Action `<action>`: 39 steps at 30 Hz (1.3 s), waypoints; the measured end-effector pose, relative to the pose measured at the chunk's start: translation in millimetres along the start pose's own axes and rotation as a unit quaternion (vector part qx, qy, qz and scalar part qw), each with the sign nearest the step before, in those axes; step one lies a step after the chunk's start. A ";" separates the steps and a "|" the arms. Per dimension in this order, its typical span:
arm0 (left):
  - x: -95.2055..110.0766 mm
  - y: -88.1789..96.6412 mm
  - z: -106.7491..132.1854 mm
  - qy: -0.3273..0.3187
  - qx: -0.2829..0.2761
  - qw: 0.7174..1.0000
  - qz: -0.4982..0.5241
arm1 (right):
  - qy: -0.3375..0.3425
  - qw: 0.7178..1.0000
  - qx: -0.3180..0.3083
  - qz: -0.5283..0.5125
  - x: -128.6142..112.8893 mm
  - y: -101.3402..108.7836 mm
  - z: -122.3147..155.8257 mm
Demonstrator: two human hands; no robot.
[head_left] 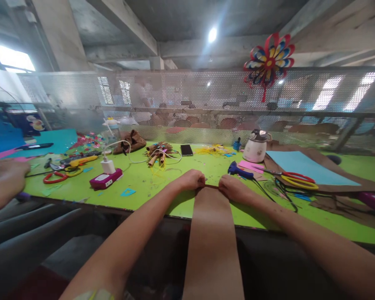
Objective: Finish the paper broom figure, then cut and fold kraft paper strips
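A long strip of brown paper runs from the green table down over its front edge toward me. Its far end is turned over into a narrow fold or roll. My left hand pinches the left corner of that end, fingers closed on it. At the right corner my right hand grips the same end, its fingers curled in. Just beyond my right hand lies a blue glue gun with a dark cord.
Scissors with red and yellow handles lie on light blue paper at right, near a white bottle. Left are a purple power strip, rolled brown paper tubes and another person's hand. A phone lies behind. A perforated screen backs the table.
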State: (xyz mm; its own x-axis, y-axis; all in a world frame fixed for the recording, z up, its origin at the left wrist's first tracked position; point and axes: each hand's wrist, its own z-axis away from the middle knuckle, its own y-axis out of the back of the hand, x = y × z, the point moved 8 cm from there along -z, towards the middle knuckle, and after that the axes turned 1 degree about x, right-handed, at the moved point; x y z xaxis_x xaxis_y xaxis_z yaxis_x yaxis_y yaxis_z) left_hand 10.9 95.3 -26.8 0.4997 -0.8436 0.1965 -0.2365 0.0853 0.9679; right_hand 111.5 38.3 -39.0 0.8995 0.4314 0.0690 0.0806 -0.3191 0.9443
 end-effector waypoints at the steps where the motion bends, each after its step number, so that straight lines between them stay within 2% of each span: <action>1: 1.3 0.8 -0.5 -0.003 -0.001 1.000 -0.015 | 0.005 1.000 -0.004 0.016 -2.1 0.7 0.4; 5: 8.6 4.9 2.0 -0.021 0.006 0.996 -0.083 | 0.035 0.996 -0.024 0.074 -13.9 4.2 2.6; 11: 19.8 4.5 18.1 -0.054 0.035 0.984 -0.164 | 0.071 0.987 -0.063 0.127 -29.0 7.3 2.1; 18: 30.3 -2.5 27.2 -0.072 0.020 0.982 -0.172 | 0.098 0.981 -0.084 0.144 -37.2 8.8 3.9; 23: 28.3 8.1 27.0 -0.039 0.008 0.993 -0.115 | 0.099 0.983 -0.070 0.142 -38.8 8.3 5.1; 28: 15.4 29.1 0.5 0.045 0.015 0.999 -0.016 | 0.072 0.988 -0.024 0.133 -36.7 13.6 10.2; 30: 12.4 32.2 -9.5 0.069 0.010 0.997 0.032 | 0.061 0.990 -0.002 0.125 -33.8 17.4 12.9; 33: 8.9 27.6 -14.2 0.091 -0.015 0.991 0.102 | 0.046 0.993 0.027 0.102 -27.1 24.1 14.5; 39: -0.9 11.1 -3.9 0.100 -0.034 0.964 0.245 | -0.002 0.996 0.091 -0.007 -11.9 35.0 7.8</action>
State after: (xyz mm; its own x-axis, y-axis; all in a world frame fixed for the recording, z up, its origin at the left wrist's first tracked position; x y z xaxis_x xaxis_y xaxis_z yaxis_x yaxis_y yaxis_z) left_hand 11.1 99.1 -15.6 0.4942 -0.5754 0.6517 -0.4334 0.4868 0.7584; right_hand 107.0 15.4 -9.3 0.8993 0.4339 0.0549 0.1695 -0.4615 0.8708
